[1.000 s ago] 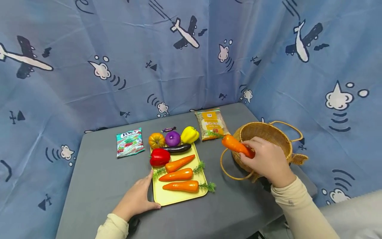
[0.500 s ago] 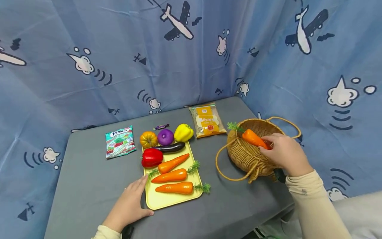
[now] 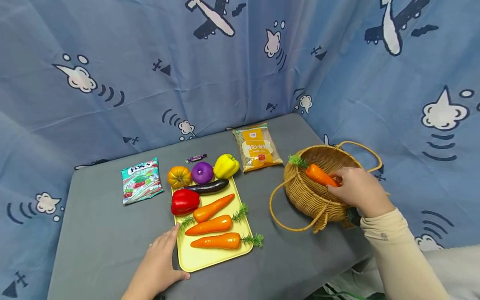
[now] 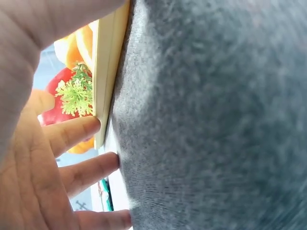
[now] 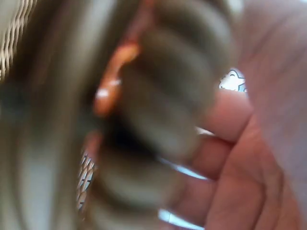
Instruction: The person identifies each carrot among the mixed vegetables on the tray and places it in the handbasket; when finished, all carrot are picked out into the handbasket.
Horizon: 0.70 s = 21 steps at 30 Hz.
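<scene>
Orange carrot [image 3: 320, 175] was pinched towards its tapered end by the R hand [image 3: 361, 191], thumb & fingers [image 3: 340, 171] brought close together on it. From those fingers it was pointed up-left, its long axis laid obliquely across the mouth of the wicker basket [image 3: 301, 189], w/ its green leaves [image 3: 296, 160] at or just over the near-left rim. It was held by the R hand alone; the L hand [image 3: 155, 260] was placed well apart, fingers spread & nothing gripped, along the L edge of the yellow tray [image 3: 198, 259] on the grey counter [image 3: 112, 233]. On that tray three more carrots [image 3: 215, 241] were set crosswise.

Whether the basket wall was touched by the held carrot couldn't be judged — its tip was covered by the hand, & the basket's floor was mostly hidden. In the R wrist view most was blocked by a blurred brown shape [image 5: 163, 91], prob. wicker — only an orange sliver [image 5: 109, 91] could be made out. In the L wrist view the thumb was cut off.
</scene>
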Motion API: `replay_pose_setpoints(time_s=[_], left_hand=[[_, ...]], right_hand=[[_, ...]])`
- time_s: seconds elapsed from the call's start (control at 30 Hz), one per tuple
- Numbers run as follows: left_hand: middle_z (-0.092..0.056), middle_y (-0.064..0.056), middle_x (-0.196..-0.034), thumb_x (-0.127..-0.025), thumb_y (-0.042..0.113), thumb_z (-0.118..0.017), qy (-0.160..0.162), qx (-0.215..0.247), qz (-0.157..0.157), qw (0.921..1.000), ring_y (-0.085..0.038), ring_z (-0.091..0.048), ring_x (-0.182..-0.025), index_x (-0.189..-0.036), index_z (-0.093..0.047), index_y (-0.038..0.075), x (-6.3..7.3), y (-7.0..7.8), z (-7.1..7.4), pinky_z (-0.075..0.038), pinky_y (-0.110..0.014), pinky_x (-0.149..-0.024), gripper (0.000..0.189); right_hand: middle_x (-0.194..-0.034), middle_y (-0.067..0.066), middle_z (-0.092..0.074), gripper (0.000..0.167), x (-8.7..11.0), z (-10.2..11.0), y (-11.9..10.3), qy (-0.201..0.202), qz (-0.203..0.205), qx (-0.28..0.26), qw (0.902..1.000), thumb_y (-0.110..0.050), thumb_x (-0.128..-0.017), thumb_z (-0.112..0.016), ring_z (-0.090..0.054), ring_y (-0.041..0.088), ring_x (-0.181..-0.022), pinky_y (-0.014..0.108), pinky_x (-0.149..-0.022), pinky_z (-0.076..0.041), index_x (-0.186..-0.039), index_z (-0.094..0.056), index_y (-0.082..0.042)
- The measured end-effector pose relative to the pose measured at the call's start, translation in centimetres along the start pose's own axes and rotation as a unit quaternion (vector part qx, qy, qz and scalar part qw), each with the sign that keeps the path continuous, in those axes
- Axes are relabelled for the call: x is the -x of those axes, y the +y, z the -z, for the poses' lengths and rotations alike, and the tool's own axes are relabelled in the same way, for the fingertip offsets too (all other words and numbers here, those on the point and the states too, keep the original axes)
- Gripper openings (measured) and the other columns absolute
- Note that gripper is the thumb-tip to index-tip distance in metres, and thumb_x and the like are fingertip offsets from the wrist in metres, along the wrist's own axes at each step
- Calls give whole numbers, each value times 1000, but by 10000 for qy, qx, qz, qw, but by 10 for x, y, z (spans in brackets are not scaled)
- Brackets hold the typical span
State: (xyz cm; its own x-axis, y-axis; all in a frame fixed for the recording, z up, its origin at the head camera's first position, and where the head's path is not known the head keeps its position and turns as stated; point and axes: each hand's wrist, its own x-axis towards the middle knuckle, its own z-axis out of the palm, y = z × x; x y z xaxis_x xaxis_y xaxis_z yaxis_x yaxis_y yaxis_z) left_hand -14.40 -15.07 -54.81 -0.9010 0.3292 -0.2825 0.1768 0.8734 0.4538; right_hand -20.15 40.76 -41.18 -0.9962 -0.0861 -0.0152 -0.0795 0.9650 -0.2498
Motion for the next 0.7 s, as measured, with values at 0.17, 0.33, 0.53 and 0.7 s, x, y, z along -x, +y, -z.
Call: replay_pose_setpoints(time_s=[0.17, 0.33, 0.53, 0.7], left_hand=[[-48, -21, -158, -54, 56, -105, -6, 2, 73, 10000, -48, -47, -140, -169, -29, 7, -2, -1, -1, -36, -81, -106, 146], [-49, -22, -158, -55, 56, -105, -26, -14, 85, 10000, -50, -47, -139, -169, -30, 7, 0, 0, 2, -36, -82, -104, 145], [-47, -22, -159, -56, 53, -105, -84, 44, 134, 9999, -50, -46, -141, -169, -30, 7, 1, 1, 4, -33, -84, -105, 143], [-46, -20, -161, -56, 53, -105, -47, 35, 49, 10000, -50, -46, -141, -168, -31, 7, -1, 1, 2, -34, -83, -105, 142]], right_hand=[[-77, -1, -68, 31, -2, -4, -2, -188, -123, 304, 9993, -24, -88, -79, -54, 16, -60, 38, -49, -44, -112, -82, -3], [-74, -4, -67, 27, 1, -3, -6, -452, -136, 515, 9976, -26, -90, -82, -53, 15, -58, 38, -46, -43, -109, -83, -7], [-74, -6, -64, 28, -1, -4, -11, -875, -160, 639, 9940, -28, -90, -85, -54, 14, -61, 38, -49, -44, -110, -83, -9], [-78, -2, -66, 21, -5, -4, -12, -1262, -227, 734, 9890, -27, -90, -84, -56, 16, -65, 41, -54, -47, -103, -81, -11]])
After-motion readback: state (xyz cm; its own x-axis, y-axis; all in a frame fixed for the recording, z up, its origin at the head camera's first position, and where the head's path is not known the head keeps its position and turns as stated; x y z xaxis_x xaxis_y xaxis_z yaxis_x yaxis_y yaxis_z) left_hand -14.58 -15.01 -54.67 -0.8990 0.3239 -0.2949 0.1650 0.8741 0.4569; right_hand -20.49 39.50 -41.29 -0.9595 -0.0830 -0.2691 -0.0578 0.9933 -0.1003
